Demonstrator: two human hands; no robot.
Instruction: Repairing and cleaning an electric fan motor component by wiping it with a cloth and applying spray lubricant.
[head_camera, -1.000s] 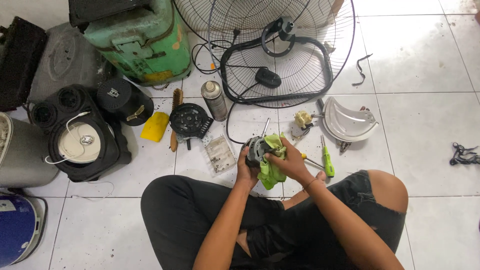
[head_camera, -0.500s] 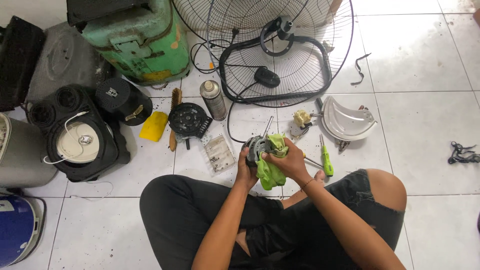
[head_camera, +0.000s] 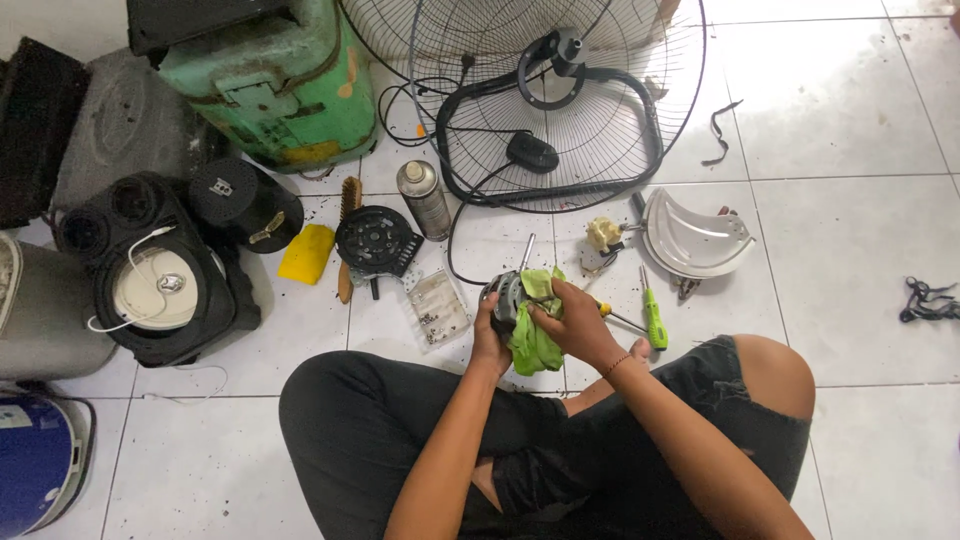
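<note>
Hands are working together over the lap: left hand (head_camera: 490, 335) is gripping the fan motor (head_camera: 507, 293) from below, right hand (head_camera: 568, 322) is pressing a soft green cloth (head_camera: 535, 340) onto it. Motor looks heavy, rigid, best held by its casing; cloth is hiding most of it. Beyond, a green-handled screwdriver (head_camera: 653, 320) is lying on the floor.

This looks like an informal home repair spot rather than a fitted workshop: the work is spread over a white tiled floor (head_camera: 860, 270). Around it lie a wire fan guard (head_camera: 560, 90), a spray can (head_camera: 423, 198), a green-handled screwdriver (head_camera: 654, 320), a black speaker (head_camera: 150, 270) and a dented green metal box (head_camera: 285, 90).
</note>
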